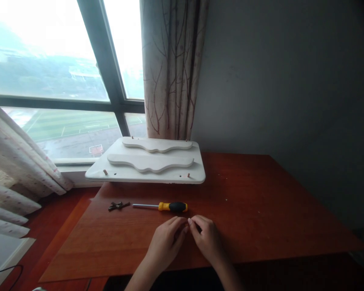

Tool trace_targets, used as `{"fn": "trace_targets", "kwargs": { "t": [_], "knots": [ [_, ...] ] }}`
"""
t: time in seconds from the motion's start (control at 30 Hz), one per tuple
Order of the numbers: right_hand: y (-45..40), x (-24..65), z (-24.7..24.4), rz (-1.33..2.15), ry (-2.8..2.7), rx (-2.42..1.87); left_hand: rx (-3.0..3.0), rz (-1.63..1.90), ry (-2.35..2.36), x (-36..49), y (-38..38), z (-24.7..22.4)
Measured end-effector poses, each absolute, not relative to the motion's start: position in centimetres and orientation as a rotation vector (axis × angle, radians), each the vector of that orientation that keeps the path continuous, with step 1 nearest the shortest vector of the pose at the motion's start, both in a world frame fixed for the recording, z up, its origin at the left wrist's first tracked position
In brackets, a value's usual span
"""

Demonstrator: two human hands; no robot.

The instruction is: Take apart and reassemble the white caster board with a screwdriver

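Note:
My left hand (166, 242) and my right hand (206, 239) meet near the table's front edge, thumbs and fingers pinched together at the tips. Anything between the fingertips is too small to make out. Just beyond them lies a screwdriver (173, 207) with a yellow and black handle, its metal shaft pointing left. To the left of its tip is a small pile of dark bolts (118, 206).
A white board (100, 166) rests at the table's back left, with wooden dowels (105, 172) standing near its corners. Two white wavy-edged panels (153, 162) lie on it. The brown table (261, 218) extends right toward a grey wall. Window and curtains (172, 72) stand behind.

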State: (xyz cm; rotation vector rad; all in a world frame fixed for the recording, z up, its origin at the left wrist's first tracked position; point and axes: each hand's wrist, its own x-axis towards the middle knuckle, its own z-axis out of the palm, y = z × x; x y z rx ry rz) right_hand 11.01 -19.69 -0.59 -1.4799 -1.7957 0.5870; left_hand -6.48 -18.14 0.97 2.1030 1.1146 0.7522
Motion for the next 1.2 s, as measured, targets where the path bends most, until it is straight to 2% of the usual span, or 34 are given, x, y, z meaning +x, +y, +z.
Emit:
{"fn": "trace_targets", "kwargs": {
  "t": [1.2],
  "knots": [
    [-19.68,10.99,-1.00,0.552,-1.811,-1.474,2.148,0.793,1.125,-6.46,-18.19,0.63]
  ]
}}
